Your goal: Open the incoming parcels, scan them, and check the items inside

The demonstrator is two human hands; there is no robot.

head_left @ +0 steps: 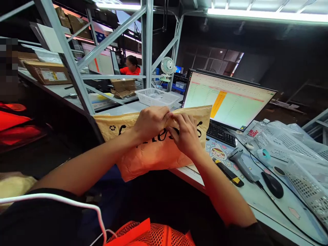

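Observation:
A tan paper mailer bag (146,157) with large black lettering and a small recycling mark hangs in front of me, over the near edge of the desk. My left hand (153,121) is closed on its top edge near the middle. Right beside it, my right hand (186,131) pinches the same edge, the fingertips of both hands meeting. The bag's lower part looks full and catches an orange glow. Part of the lettering is hidden behind my hands, and whatever is inside the bag does not show.
Behind the bag stand a monitor (228,97), a keyboard (221,134) and a white basket (156,97). To the right lie a box cutter (229,173), a barcode scanner (243,165), a mouse (272,184) and perforated white baskets (307,181). A person (131,66) sits farther back.

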